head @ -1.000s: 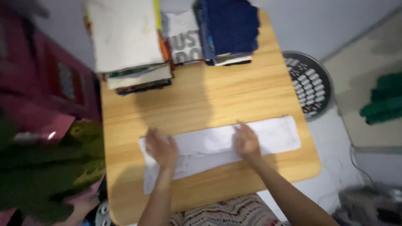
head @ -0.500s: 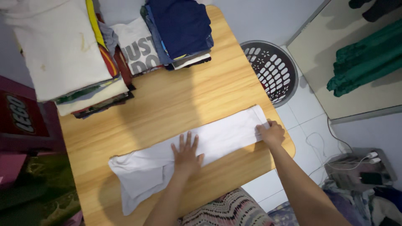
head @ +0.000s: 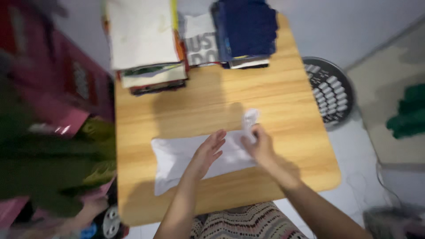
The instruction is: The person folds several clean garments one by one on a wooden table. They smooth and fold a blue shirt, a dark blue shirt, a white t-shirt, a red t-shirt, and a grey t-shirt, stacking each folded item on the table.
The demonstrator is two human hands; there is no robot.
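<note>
A white garment (head: 177,159) lies folded into a long strip across the near part of a light wooden table (head: 283,97). My left hand (head: 206,153) rests flat on the middle of the strip with its fingers spread. My right hand (head: 259,144) pinches the strip's right end and lifts it above the table, bent back toward the left. The raised end of the cloth sticks up above my right fingers.
Stacks of folded clothes stand at the table's far edge: a tall pale stack (head: 144,42) on the left, a printed white shirt (head: 200,42) in the middle, a dark blue stack (head: 245,31) on the right. A dark laundry basket (head: 330,90) sits on the floor to the right.
My right hand has taken the strip's right end and brought it up and leftward, so the strip now looks shorter. My left hand stays pressed on the middle. The view has shifted.
</note>
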